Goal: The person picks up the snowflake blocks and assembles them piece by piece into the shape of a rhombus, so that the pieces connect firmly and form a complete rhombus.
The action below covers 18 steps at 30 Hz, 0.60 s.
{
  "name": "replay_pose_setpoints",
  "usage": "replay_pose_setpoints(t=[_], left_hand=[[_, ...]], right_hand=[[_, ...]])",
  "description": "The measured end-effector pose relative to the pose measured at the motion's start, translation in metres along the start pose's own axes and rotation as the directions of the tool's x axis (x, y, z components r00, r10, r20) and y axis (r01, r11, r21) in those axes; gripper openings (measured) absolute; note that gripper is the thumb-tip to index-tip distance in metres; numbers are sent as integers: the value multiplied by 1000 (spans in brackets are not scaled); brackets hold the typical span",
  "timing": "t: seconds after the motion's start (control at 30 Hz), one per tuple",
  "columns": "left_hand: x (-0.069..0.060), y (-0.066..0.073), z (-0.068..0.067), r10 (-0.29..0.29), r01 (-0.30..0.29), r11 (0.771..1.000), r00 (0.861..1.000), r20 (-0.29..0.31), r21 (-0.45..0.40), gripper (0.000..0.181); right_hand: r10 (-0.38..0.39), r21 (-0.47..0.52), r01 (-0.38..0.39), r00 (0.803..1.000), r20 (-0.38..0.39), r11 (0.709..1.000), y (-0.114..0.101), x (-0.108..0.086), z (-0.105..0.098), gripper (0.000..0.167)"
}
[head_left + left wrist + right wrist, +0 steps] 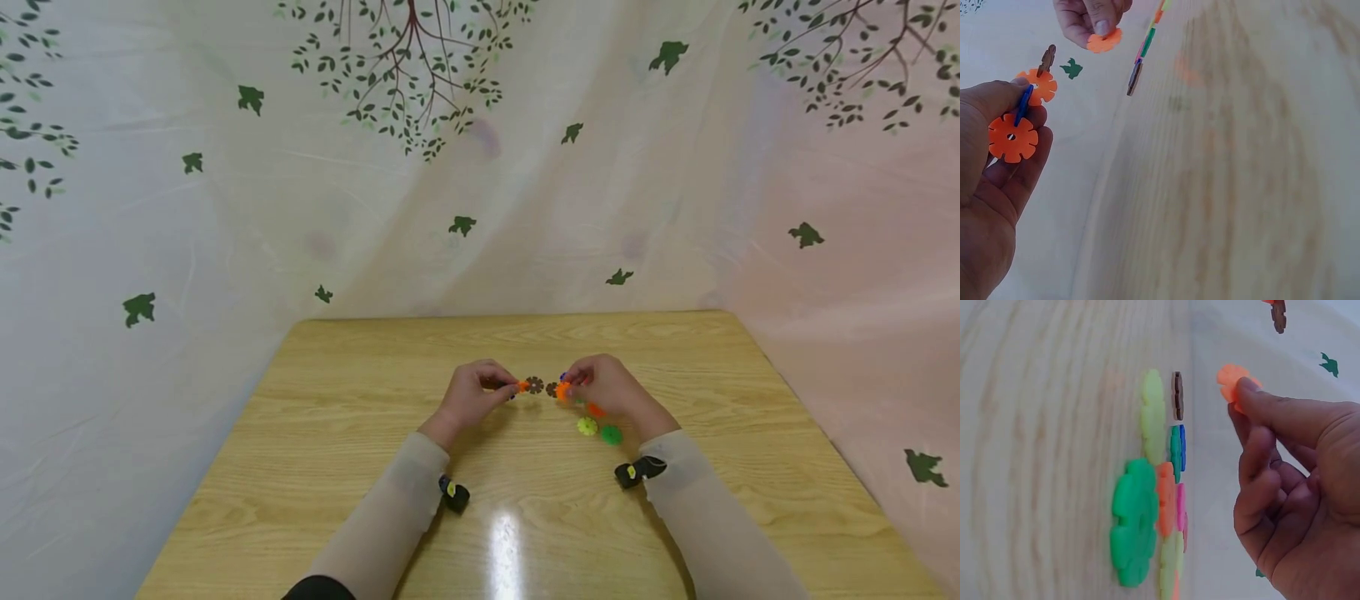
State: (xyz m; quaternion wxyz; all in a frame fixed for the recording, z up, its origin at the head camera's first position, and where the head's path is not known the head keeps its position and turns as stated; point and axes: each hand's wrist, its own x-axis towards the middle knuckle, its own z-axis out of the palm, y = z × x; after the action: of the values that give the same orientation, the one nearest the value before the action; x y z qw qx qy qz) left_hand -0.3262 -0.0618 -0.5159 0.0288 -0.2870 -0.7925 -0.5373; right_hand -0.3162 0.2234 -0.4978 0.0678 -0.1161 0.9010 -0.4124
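Note:
My left hand point(471, 397) pinches a short chain of notched plastic discs between thumb and fingers. In the left wrist view the chain has an orange disc point(1012, 139), a blue disc point(1023, 106), another orange disc point(1037, 86) and a brown disc point(1047, 61) at its far end, slotted into each other. My right hand point(609, 387) pinches a single orange disc point(1230, 379) by its edge, raised over the table. The chain's brown end and this orange disc are apart, facing each other across a small gap.
Loose discs lie on the wooden table point(360, 375) near and below my right hand, among them a green one point(611, 435), a yellow one point(587, 427) and a brown one point(1178, 395). A printed cloth point(525, 275) hangs behind the table's far edge.

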Motion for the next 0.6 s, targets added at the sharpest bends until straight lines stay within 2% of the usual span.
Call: replay_pose_setpoints(t=[0.13, 0.4, 0.6], left_hand=[[0, -1, 0, 2, -2, 1000, 1000, 0, 0, 7], [0, 0, -1, 8, -8, 1000, 1000, -2, 3, 8], [1, 2, -2, -1, 1, 1000, 1000, 0, 2, 7]], right_hand=[[-27, 33, 28, 999, -25, 999, -1, 1, -1, 8], [-95, 179, 92, 995, 7, 980, -4, -1, -1, 5], [-110, 219, 107, 994, 1, 970, -9, -1, 0, 6]])
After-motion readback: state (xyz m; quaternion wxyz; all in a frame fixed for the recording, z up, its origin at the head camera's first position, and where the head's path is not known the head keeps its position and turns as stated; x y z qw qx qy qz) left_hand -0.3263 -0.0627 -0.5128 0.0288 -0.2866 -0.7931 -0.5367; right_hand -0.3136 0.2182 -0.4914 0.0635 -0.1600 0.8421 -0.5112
